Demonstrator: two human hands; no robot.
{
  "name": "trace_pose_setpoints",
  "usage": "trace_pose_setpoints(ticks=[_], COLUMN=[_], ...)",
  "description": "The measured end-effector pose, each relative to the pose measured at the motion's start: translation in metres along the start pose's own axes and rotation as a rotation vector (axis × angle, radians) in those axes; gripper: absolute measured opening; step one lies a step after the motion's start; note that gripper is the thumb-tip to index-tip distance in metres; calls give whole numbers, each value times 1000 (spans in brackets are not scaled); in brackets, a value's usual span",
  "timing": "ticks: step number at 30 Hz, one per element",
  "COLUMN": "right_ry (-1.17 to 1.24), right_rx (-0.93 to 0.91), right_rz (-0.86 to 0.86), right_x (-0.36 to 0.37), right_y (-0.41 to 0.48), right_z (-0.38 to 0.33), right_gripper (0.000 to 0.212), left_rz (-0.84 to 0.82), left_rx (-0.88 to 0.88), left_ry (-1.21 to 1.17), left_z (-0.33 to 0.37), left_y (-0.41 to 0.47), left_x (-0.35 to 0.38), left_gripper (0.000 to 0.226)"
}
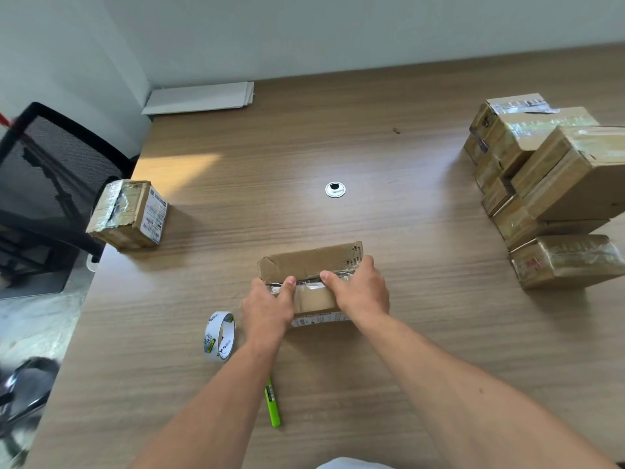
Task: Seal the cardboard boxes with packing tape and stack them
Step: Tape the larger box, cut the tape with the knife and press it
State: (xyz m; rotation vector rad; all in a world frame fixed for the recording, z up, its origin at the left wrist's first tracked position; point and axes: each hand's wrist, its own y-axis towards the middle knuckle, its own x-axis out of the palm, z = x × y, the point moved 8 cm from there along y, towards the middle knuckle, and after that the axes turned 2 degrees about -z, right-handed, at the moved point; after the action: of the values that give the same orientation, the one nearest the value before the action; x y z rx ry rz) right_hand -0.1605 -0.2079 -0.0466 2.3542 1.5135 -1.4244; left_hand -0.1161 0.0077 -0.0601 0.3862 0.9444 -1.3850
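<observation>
**Two hands hold the small box in the middle**

The middle box sits on the counter, right in front of the person. Both hands are on it. The left hand wraps the left end and the right hand wraps the right end. The right fingers curl over the far edge. The left fingers are hidden behind the hand. Both thumbs press down on top, along a shiny strip of clear tape where the flaps meet. They are near each other but do not touch. The brown flap on the far side looks a little bent and worn.

I think this box is light, because it is small and made of thin card. The card looks soft and creased, so a hard squeeze could dent it. The clear tape may be slippery under the thumbs. The best places to hold it are the two short ends, where the corners are stiffer. That is where the hands are now.

The tape roll stands on its edge just beside the left wrist, close enough to reach. A green pen-like tool lies nearer the person, partly under the left arm.

A pile of taped boxes sits far off to the right. One more box sits alone at the left edge of the counter, well apart from the hands.
</observation>
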Motion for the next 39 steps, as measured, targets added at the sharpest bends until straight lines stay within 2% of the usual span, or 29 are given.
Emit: trace_pose_setpoints(ticks=[5, 8, 12, 15, 17, 23, 24, 27, 29, 32, 36, 39], right_ry=[98, 107, 113, 144, 190, 303, 351, 530, 593, 725, 942, 978], right_rx=[-70, -108, -158, -169, -158, -146, -118, -61, -48, -9, 158, 180], right_rz=[3, 3, 5, -6, -34, -92, -111, -149, -149, -237, -457, -567], right_x=[-6, -8, -14, -18, -17, -17, -17, -11, -20, -30, -22, -24], right_y=[9, 13, 17, 17, 18, 6, 5, 20, 24, 15, 8, 5], right_z=[8, 10, 13, 15, 19, 27, 32, 61, 69, 65, 68, 64], right_gripper=[31, 26, 35, 44, 44, 37, 40, 77, 75, 37, 44, 44], left_rz=[3, 10, -43, -168, -216, -182, -158, -88, -117, -193, -274, -246], left_rx=[49, 88, 85, 49, 8, -56, -51, -82, -122, -170, -216, -267], left_ry=[36, 4, -106, -352, -453, -622, -630, -654, -702, -827, -929, -899], left_z=[-5, -5, -11, -25, -33, -66, -69, -72, -68, -48, -30, -28], left_y=[10, 12, 14, 19, 22, 24, 24, 20, 12, -13, -36, -43], left_x=[0, -5, -7, 0, 3, 23, 23, 14, 11, 8, 20, 26], left_gripper=[39, 44, 53, 55, 68, 68, 70, 80, 73, 40, 31, 30])
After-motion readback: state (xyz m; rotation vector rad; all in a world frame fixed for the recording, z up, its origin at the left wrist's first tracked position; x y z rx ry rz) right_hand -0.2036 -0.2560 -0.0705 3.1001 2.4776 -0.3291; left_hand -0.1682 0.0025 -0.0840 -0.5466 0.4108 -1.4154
